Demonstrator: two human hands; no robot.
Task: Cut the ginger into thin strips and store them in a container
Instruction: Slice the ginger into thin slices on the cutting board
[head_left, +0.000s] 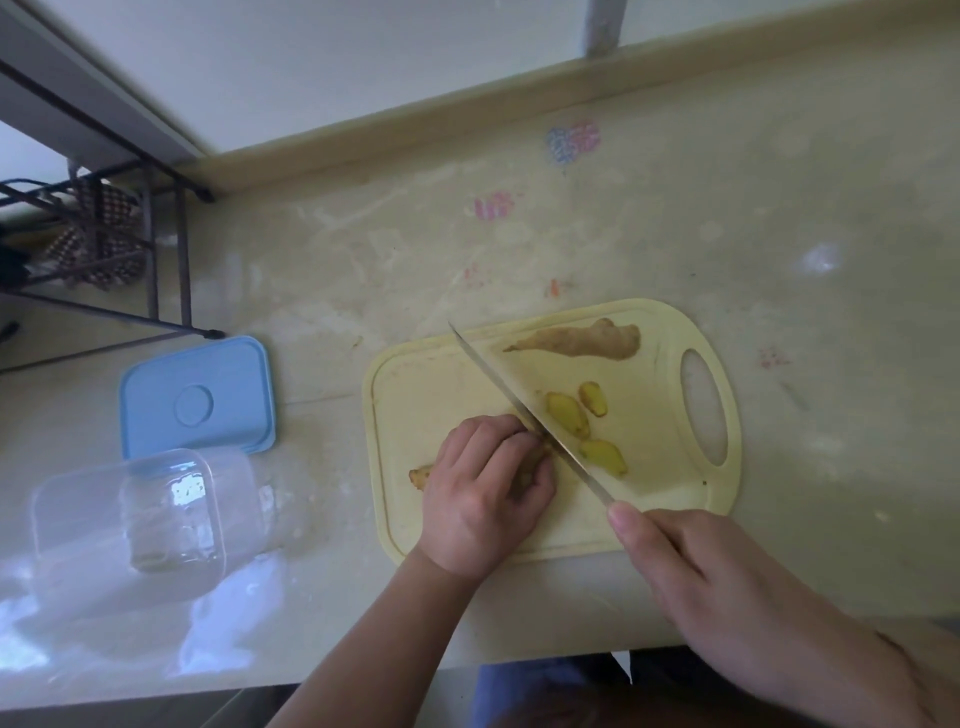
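We were still at the slicing step: our left hand (485, 486) gripped the ginger (423, 475) on the cutting board (649, 499), our right hand (727, 587) clenched the knife (524, 410). Three slices (569, 413) lay beside the blade. Next, we judged, those needed stacking and cutting into strips; the container (135, 525) waited, open, on the counter (779, 234).

My left hand (480, 499) is knuckles up with fingers curled under, the forearm bare. My right hand (727, 597) has a closed grip, index finger extended forward, the arm reaching in from the lower right.

Head-worn wide-angle view, steeply downward, close over the worktop (675, 234).
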